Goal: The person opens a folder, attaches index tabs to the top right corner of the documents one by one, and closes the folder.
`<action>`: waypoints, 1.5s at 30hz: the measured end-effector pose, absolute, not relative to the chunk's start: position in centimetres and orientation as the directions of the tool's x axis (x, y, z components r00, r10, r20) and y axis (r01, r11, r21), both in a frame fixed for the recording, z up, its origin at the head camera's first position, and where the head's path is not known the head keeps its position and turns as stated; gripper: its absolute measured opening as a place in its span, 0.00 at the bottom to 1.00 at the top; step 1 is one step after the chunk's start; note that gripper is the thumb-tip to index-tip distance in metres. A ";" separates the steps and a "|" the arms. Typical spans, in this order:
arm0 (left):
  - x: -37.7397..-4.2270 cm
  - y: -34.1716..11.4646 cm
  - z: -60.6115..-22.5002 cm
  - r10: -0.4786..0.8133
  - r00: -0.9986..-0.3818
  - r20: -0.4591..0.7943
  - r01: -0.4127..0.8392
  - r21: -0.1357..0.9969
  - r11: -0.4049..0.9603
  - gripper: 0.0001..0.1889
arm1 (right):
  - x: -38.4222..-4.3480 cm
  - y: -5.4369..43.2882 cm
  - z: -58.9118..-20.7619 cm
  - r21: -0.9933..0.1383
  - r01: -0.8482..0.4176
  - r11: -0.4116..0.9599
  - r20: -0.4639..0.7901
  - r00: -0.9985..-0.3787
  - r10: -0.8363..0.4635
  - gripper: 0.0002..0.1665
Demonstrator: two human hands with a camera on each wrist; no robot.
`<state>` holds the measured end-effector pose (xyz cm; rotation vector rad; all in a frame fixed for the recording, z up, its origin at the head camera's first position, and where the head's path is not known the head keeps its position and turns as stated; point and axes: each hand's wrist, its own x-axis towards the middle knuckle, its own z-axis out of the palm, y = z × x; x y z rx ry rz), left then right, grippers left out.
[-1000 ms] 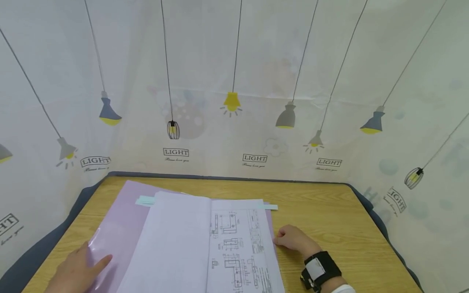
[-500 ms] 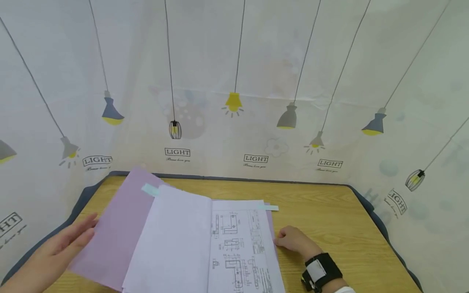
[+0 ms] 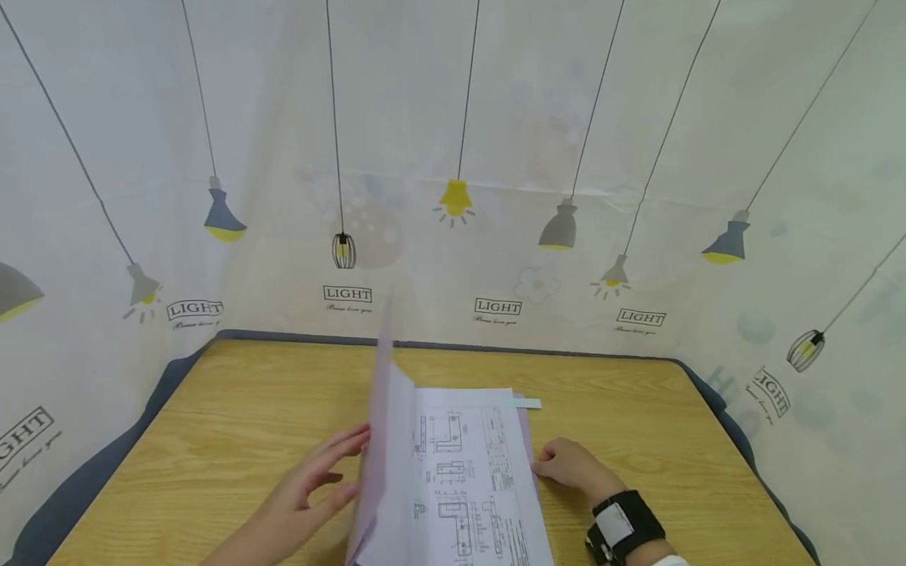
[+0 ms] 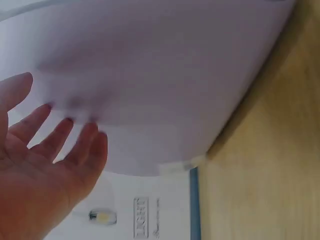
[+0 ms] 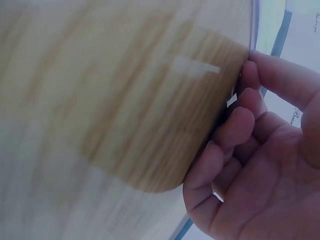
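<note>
A purple-covered folder [image 3: 378,440] of bound sheets lies on the table, its left cover standing nearly upright with some leaves. On the right a page of technical drawings [image 3: 474,479] faces up, and a pale blue tab [image 3: 525,403] sticks out at its top corner. My left hand [image 3: 304,491] is at the outer face of the raised cover, fingers extended; the left wrist view shows them against the purple sheet [image 4: 165,85]. My right hand [image 3: 573,468] pinches the folder's right edge between thumb and curled index finger, as the right wrist view shows.
The wooden table [image 3: 233,417] extends around the folder, with a dark blue border [image 3: 170,377] along its edges. Behind and beside it hangs a pale sheet [image 3: 637,126] printed with lamps. A black strap [image 3: 626,523] circles my right wrist.
My left hand has moved right, swinging the left cover and its leaves from lying flat up to nearly upright. My right hand has stayed at the right edge.
</note>
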<state>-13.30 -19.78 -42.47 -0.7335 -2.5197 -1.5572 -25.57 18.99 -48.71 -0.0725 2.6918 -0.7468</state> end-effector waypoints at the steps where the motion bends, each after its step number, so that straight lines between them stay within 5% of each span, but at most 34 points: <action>1: -13.5 -19.0 -43.0 0.354 -0.884 0.306 0.442 0.793 0.419 0.26 | -25.6 19.0 -48.7 -0.510 0.045 0.859 -0.316 -0.939 -0.139 0.15; 6: -14.4 -16.6 -45.4 0.421 -0.856 0.299 0.507 0.645 0.572 0.25 | -25.7 19.6 -49.0 -0.541 0.023 0.841 -0.316 -0.932 -0.178 0.14; 13: -14.9 -14.9 -47.7 0.530 -0.708 0.466 0.699 0.358 0.619 0.25 | -25.5 21.0 -48.1 -0.713 0.025 0.701 -0.232 -0.951 -0.203 0.05; 18: -14.8 -13.6 -47.9 0.561 -0.753 0.345 0.655 0.300 0.694 0.28 | -25.1 21.2 -46.4 -0.731 0.007 0.683 -0.114 -0.987 -0.111 0.09; 26: -14.7 -11.6 -47.5 0.533 -0.843 0.072 0.536 0.197 0.821 0.32 | -24.5 20.4 -45.1 -0.658 -0.016 0.753 -0.098 -0.989 -0.107 0.09; 41: -14.9 -10.1 -48.4 0.509 -0.860 -0.040 0.507 0.051 0.860 0.33 | -23.3 18.7 -44.8 -0.492 -0.152 0.857 -0.029 -0.981 -0.191 0.12; 45: -14.7 -10.3 -48.3 0.509 -0.860 0.036 0.510 0.058 0.858 0.33 | -23.0 18.5 -45.0 -0.521 -0.186 0.833 -0.001 -0.976 -0.218 0.12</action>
